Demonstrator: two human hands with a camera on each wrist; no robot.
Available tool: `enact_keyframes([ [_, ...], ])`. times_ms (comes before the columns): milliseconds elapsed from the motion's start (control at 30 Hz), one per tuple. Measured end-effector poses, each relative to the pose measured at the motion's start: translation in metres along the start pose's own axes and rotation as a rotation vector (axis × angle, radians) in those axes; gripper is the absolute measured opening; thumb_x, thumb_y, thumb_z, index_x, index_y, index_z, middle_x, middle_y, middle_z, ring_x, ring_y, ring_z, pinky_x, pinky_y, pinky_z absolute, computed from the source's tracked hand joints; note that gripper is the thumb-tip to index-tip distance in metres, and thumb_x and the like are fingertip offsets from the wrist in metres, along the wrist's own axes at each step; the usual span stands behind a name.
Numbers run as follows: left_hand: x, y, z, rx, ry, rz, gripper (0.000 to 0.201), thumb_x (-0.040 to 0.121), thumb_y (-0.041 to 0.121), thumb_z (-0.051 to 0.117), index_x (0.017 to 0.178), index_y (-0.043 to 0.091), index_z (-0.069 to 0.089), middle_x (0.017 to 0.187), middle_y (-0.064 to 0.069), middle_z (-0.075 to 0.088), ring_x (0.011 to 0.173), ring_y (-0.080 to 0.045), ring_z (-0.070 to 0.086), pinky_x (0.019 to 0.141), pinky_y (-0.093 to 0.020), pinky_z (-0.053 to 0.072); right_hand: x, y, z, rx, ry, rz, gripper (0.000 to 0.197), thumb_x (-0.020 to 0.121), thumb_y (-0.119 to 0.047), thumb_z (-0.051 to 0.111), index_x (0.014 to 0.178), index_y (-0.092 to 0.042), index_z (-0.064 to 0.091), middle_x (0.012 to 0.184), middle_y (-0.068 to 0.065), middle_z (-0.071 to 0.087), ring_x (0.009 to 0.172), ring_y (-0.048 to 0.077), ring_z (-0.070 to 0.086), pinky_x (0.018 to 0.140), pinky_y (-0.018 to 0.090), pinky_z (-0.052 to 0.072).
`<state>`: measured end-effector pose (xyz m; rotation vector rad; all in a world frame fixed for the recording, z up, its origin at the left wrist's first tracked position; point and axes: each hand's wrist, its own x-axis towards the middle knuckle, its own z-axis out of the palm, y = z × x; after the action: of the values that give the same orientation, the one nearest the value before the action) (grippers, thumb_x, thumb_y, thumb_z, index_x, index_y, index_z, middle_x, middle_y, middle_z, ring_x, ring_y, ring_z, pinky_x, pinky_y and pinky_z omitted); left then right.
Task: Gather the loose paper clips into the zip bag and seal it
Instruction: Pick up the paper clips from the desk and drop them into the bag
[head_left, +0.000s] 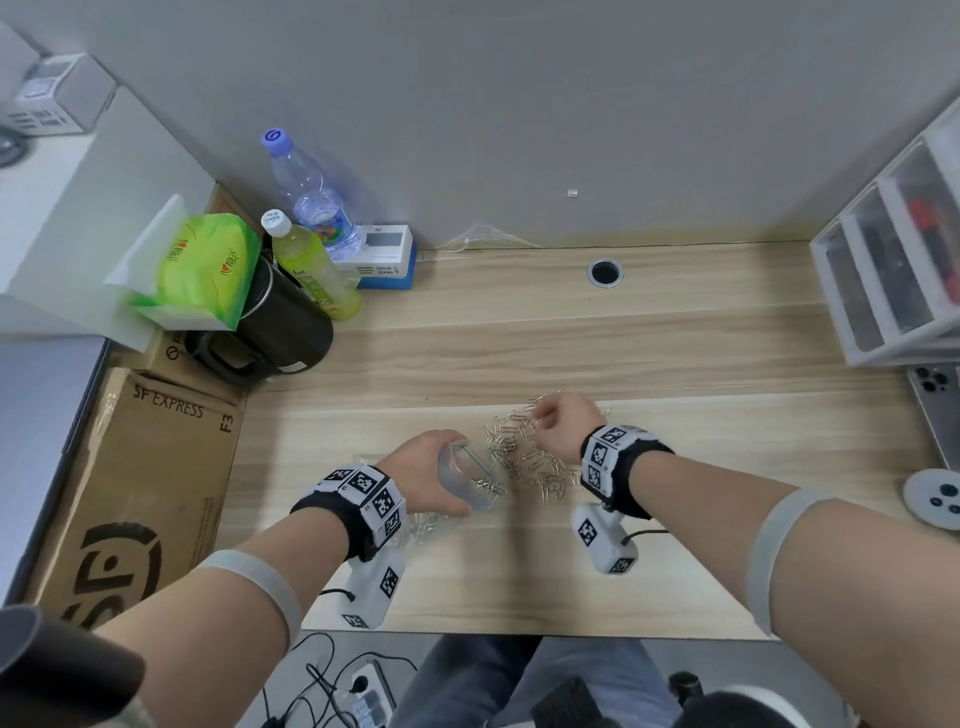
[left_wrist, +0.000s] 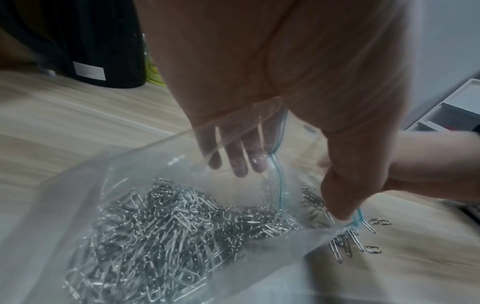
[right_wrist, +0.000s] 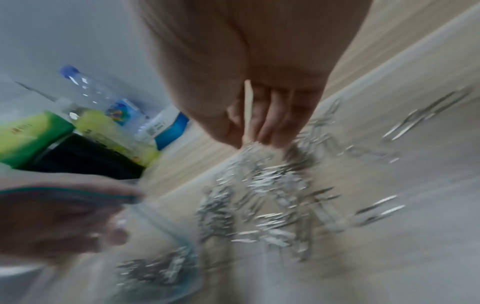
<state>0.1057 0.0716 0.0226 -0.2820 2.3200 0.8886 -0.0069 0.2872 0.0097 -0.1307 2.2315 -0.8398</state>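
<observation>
Low centre of the head view, the left hand (head_left: 431, 480) grips the zip bag (head_left: 470, 480) at its mouth, holding it open on the worktop (head_left: 675, 571); the left wrist view alone shows the heap of clips already inside; just beyond, the right hand (head_left: 563, 423) curls over the loose paper clips (head_left: 524, 457), pinching some; upper left, a water bottle (head_left: 311, 200).

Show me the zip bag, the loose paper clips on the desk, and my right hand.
zip bag (left_wrist: 78, 195), left wrist view, clear side wall.
loose paper clips (head_left: 540, 462), head view, middle of pile.
right hand (head_left: 563, 423), head view, back of hand.
</observation>
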Motion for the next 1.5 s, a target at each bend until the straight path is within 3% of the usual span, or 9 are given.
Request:
enact_keyframes([
  [133,0.002,-0.003,0.001,0.039,-0.007,-0.014,0.105,0.048,0.052,0.081,0.142,0.025,0.043,0.127,0.005,0.053,0.111,-0.012,0.057,0.095,-0.028,0.050,0.007,0.034,-0.027,-0.318,0.199,0.262,0.048,0.080,-0.022,0.070,0.122,-0.010,0.050,0.125,0.012,0.048,0.113,0.031,0.052,0.094,0.041,0.050],
  [333,0.004,0.000,0.003,0.056,-0.012,-0.007,0.102,0.053,0.046,0.084,0.143,0.025,0.042,0.128,0.004,0.052,0.113,-0.013,0.055,0.098,-0.028,0.048,0.006,0.049,-0.015,-0.317,0.305,0.532,0.058,0.075,-0.032,0.072,0.120,-0.007,0.046,0.124,0.014,0.045,0.115,0.031,0.050,0.096,0.040,0.042],
  [500,0.004,0.001,0.004,0.078,-0.015,0.002,0.101,0.052,0.047,0.083,0.142,0.025,0.043,0.127,0.005,0.052,0.115,-0.013,0.054,0.099,-0.030,0.047,0.004,0.049,-0.008,-0.159,0.089,0.296,0.024,0.078,-0.013,0.065,0.099,-0.008,0.054,0.093,0.007,0.058,0.083,0.023,0.058,0.073,0.029,0.050],
  [600,0.003,0.002,0.005,0.086,-0.013,-0.002,0.101,0.054,0.045,0.084,0.143,0.025,0.042,0.129,0.004,0.052,0.114,-0.013,0.054,0.100,-0.031,0.048,0.005,0.050,-0.001,0.010,0.038,0.196,0.033,0.082,-0.010,0.057,0.115,-0.014,0.059,0.106,0.006,0.064,0.096,0.024,0.063,0.085,0.031,0.054],
  [733,0.002,0.005,0.005,0.098,-0.002,0.001,0.096,0.059,0.040,0.085,0.143,0.025,0.041,0.130,0.005,0.051,0.118,-0.012,0.052,0.102,-0.031,0.045,0.000,0.053,-0.010,-0.003,0.122,0.135,0.019,0.084,-0.024,0.064,0.102,-0.019,0.059,0.099,0.001,0.063,0.090,0.021,0.062,0.076,0.024,0.046],
  [1033,0.001,0.005,0.007,0.083,-0.003,-0.007,0.098,0.059,0.040,0.085,0.144,0.023,0.041,0.139,0.002,0.050,0.124,-0.015,0.050,0.105,-0.032,0.044,-0.011,0.065,-0.016,-0.505,-0.150,0.126,0.038,0.070,-0.007,0.072,0.104,-0.016,0.057,0.103,0.005,0.060,0.078,0.020,0.057,0.063,0.023,0.047],
  [1267,0.002,0.003,0.006,0.078,0.001,-0.019,0.101,0.054,0.046,0.083,0.143,0.022,0.042,0.139,0.003,0.049,0.125,-0.014,0.050,0.106,-0.033,0.043,-0.004,0.051,0.011,-0.117,-0.043,0.004,0.031,0.064,-0.013,0.079,0.089,-0.019,0.063,0.087,-0.001,0.070,0.082,0.017,0.068,0.075,0.029,0.059],
  [1367,0.001,0.003,0.006,0.064,-0.006,-0.025,0.104,0.049,0.051,0.081,0.142,0.021,0.045,0.136,0.003,0.051,0.123,-0.015,0.052,0.104,-0.034,0.045,0.002,0.050,0.017,0.016,0.004,-0.019,0.040,0.058,-0.021,0.086,0.086,-0.026,0.058,0.084,-0.005,0.067,0.074,0.014,0.065,0.068,0.028,0.057],
  [1500,0.002,0.002,0.004,0.046,-0.010,-0.028,0.100,0.050,0.049,0.081,0.141,0.022,0.045,0.130,0.003,0.054,0.117,-0.015,0.055,0.102,-0.034,0.048,0.000,0.051,0.012,-0.307,0.061,-0.129,0.088,0.051,-0.046,0.086,0.126,-0.028,0.044,0.119,-0.003,0.042,0.106,0.017,0.049,0.088,0.033,0.050],
])
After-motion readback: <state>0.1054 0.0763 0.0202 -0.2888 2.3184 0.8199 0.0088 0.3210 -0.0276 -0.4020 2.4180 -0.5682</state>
